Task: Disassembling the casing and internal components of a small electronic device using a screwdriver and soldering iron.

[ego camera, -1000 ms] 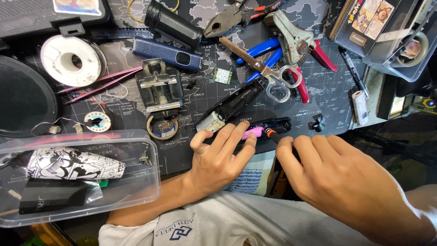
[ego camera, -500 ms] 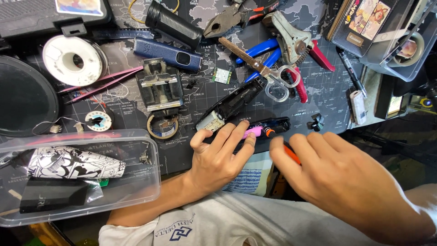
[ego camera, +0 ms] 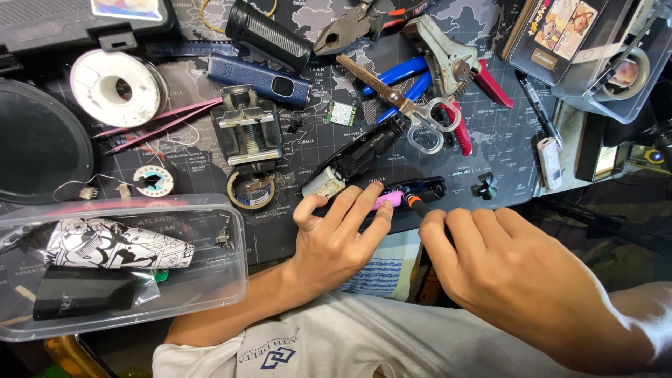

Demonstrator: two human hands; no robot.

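- Pale grey cloth of my shirt (ego camera: 336, 343) lies nearest, under both forearms.
- My left hand (ego camera: 336, 241) lies flat at the mat's near edge, fingers stretched out and slightly spread, their tips pressing the pink end of a small black plastic casing (ego camera: 413, 192).
- My right hand (ego camera: 504, 269) is curled, fingers together, around a thin tool with an orange collar (ego camera: 414, 205); its tip meets that casing.
- At my left, a clear plastic box (ego camera: 210, 231) holds a black-and-white patterned pouch (ego camera: 112, 245).
- Just beyond my left fingertips a long black device shell (ego camera: 357, 155) lies aslant on the dark map-printed mat (ego camera: 315, 84).
- Farther off: a small grey metal vise (ego camera: 246, 126), rusty scissors (ego camera: 406, 105), blue-handled pliers (ego camera: 395, 77), a white solder spool (ego camera: 115, 87).
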